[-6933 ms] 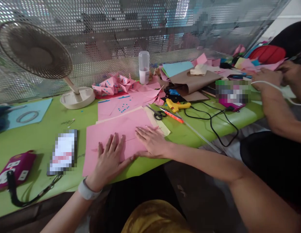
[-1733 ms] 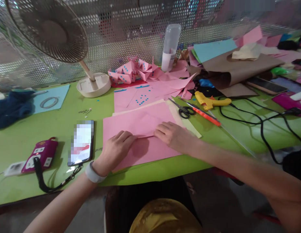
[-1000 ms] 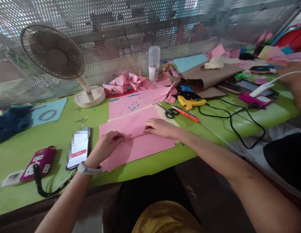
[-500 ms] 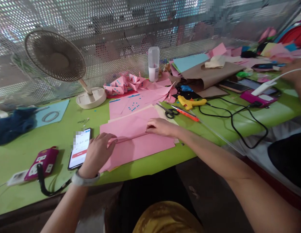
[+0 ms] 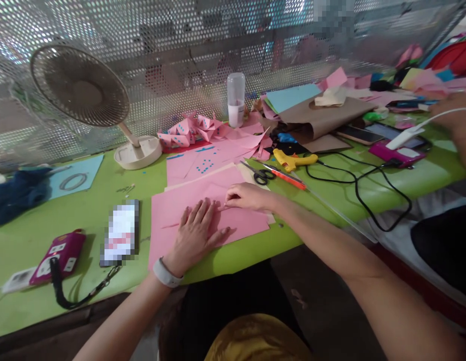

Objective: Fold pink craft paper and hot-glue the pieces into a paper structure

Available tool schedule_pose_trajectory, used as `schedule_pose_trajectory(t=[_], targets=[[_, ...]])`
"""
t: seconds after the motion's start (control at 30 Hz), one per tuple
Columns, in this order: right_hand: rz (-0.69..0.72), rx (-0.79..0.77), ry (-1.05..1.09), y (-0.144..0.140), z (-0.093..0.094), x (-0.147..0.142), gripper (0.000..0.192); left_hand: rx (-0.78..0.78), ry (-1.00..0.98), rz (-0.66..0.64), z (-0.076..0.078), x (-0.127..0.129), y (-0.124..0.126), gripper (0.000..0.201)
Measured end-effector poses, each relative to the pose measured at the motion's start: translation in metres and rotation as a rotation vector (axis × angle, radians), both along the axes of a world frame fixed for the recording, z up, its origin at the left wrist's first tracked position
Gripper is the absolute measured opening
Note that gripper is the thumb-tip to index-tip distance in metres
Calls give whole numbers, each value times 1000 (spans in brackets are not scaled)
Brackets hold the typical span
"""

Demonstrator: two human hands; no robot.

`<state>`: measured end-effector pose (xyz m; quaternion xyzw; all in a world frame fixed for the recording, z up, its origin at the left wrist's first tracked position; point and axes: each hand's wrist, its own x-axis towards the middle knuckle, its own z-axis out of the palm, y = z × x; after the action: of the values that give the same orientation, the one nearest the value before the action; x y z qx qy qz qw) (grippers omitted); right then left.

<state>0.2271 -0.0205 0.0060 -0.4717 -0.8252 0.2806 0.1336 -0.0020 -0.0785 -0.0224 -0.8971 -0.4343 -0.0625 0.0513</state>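
Pink paper (image 5: 240,225) lies flat near the front edge of our green worktop (image 5: 86,210), and we have a crease running across it, so the fold looks begun but not yet pressed out along its length. Our left hand (image 5: 197,233) lies palm down on the sheet, fingers spread; our right hand (image 5: 246,196) pinches the folded edge with fingertips together. The sheet's near corner sits close to the worktop's edge, little slack there. Just left lies a phone (image 5: 120,239); behind, scissors (image 5: 261,174) and a yellow glue gun (image 5: 293,160). Open green room shows to the right, where another person's hand (image 5: 456,118) works.
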Motion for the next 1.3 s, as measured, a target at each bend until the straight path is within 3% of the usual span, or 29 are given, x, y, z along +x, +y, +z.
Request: schedule_pose_trajectory(t=[0.27, 0.43, 0.63, 0.9, 1.07, 1.17, 1.2, 1.3], targets=[[-27, -37, -75, 0, 8, 17, 14, 0, -25, 18, 3, 6, -2, 77], [-18, 58, -91, -5, 9, -3, 29, -17, -47, 39, 2, 7, -3, 78], [-50, 187, -105, -12, 3, -23, 22, -8, -67, 35, 1, 7, -2, 76], [-111, 202, -213, -12, 2, 22, 23, 3, -73, 37, -2, 7, -2, 76], [-225, 191, -281, -19, 14, 49, 26, 22, -121, 32, -4, 6, -2, 74], [-367, 395, -221, -32, 15, 32, 27, 17, -116, 26, -3, 6, -2, 74], [-352, 455, -182, -38, 11, 21, 31, 11, -106, 24, -3, 5, -1, 74], [-114, 462, -146, -57, -8, -14, 51, 3, -70, 16, -4, 3, 0, 70]])
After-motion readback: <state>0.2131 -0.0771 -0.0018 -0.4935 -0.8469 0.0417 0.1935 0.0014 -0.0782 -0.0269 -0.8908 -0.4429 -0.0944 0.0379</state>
